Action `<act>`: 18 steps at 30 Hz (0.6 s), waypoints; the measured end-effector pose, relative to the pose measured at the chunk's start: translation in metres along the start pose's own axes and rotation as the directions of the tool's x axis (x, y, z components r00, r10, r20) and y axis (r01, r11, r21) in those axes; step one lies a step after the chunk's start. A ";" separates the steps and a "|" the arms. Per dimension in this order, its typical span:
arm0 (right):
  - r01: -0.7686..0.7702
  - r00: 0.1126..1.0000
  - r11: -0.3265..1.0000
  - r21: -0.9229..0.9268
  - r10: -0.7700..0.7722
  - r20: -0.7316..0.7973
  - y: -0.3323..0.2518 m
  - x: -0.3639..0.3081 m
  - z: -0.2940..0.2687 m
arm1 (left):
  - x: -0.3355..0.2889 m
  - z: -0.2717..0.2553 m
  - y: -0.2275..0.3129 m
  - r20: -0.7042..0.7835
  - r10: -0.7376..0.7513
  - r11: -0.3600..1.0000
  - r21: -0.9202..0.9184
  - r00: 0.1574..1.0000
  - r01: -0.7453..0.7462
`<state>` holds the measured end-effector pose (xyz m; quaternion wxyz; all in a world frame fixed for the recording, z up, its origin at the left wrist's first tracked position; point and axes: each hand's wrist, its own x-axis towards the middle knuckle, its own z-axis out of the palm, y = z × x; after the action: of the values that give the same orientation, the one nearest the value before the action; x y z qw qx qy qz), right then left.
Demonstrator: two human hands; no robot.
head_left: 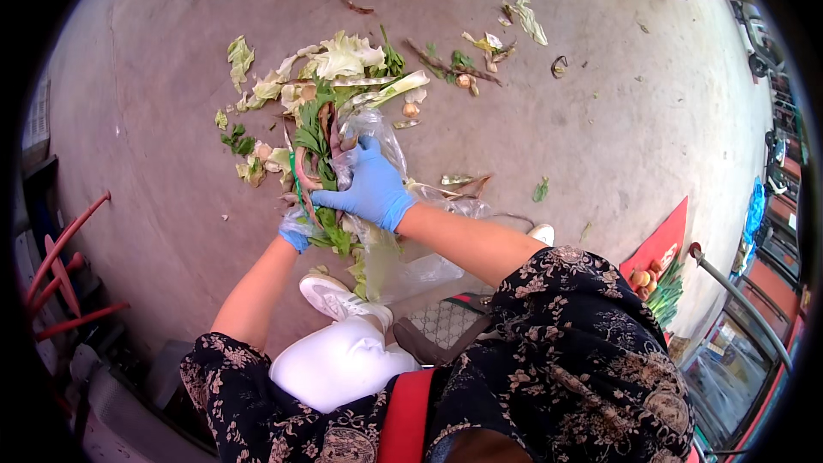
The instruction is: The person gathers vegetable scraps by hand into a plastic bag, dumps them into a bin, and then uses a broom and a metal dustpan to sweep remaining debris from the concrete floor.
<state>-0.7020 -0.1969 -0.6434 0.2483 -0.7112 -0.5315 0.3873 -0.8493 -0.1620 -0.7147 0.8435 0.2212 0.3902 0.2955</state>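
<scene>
My right hand (pixel 373 184), in a blue glove, is closed on a bunch of vegetable scraps (pixel 327 133): green leaves and dark, limp pieces. Crumpled clear plastic is caught under its fingers. At the lower left end of the bunch is my left hand (pixel 297 233), also blue-gloved and closed round the scraps; leaves and clear plastic hide most of its fingers. A thin clear plastic bag (pixel 403 270) hangs below my right hand and spreads behind the wrist. Just beyond the bunch lie pale cabbage leaves (pixel 343 56), long bean pods (pixel 356 81) and a whitish stalk (pixel 403 86).
More scraps (pixel 467 69) lie scattered on the concrete floor (pixel 557 120). Near my legs are a white shoe (pixel 334 296) and a patterned bag (pixel 441 326). Red bars (pixel 64 266) stand at left. Onions (pixel 645 279) and green stalks (pixel 667 291) sit by metal rails (pixel 737 300) at right.
</scene>
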 end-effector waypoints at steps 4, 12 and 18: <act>0.106 0.994 0.994 -0.026 -0.106 0.017 -0.028 -0.003 -0.010 | -0.022 -0.001 0.003 -0.064 0.008 0.994 -0.109 0.998 -0.015; 0.184 0.968 0.981 -0.066 -0.168 0.188 -0.083 0.000 -0.044 | -0.080 0.001 0.024 -0.258 0.012 0.989 -0.140 0.966 -0.050; 0.210 0.956 0.978 0.003 -0.206 0.210 -0.104 -0.016 -0.074 | -0.125 0.019 0.029 -0.367 -0.041 0.987 -0.161 0.929 -0.020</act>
<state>-0.7027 -0.1750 -0.5164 0.2236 -0.6089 -0.6302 0.4267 -0.9091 -0.2277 -0.6200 0.7718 0.0906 0.5177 0.3580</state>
